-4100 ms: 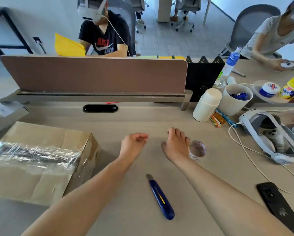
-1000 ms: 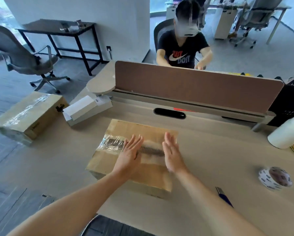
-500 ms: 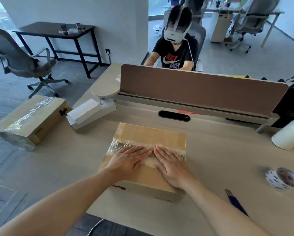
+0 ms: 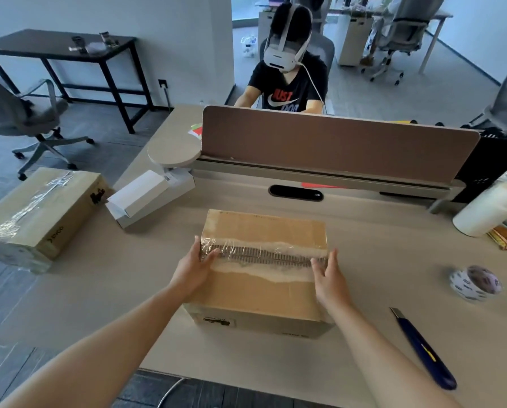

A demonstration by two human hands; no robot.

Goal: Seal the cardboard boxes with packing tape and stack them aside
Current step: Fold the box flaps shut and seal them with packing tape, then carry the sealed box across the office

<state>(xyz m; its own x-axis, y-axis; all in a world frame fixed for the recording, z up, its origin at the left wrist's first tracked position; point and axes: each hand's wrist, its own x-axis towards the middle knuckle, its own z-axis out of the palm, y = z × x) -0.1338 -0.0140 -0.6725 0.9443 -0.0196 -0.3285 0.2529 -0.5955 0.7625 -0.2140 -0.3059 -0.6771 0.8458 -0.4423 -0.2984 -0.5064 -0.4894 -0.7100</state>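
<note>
Both bare forearms reach forward from the bottom edge, the left forearm coming in from the lower-left corner and the right forearm from the lower right, angling toward each other. The hands are held well apart, one at each end of the cardboard box. The left hand sits at the box's left top edge, thumb laid across the top and pointing inward, with one fingertip showing beyond the edge. The right hand stands edge-on at the right top edge, fingers straight and together pointing away from the body, thumb resting on the top. Both wrists are nearly straight.
</note>
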